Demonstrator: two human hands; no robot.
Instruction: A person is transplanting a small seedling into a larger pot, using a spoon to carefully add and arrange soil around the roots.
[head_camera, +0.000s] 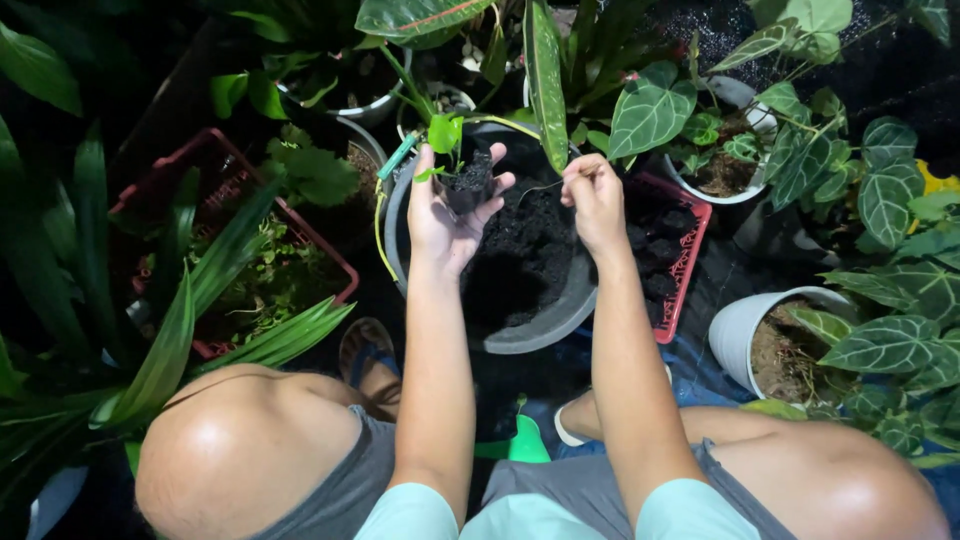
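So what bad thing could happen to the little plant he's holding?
The left hand cups the small seedling by its crumbly soil clump, so the clump might break apart and fall into the grey tub of dark soil. The right hand pinches a thin root strand, which might snap if pulled. The long hanging leaf sits close above and could get bumped.

Two hands (450, 215) (592, 200), one grey tub (540, 325), two red crates (215, 160) (685, 255), two white pots (735, 325) (735, 195).
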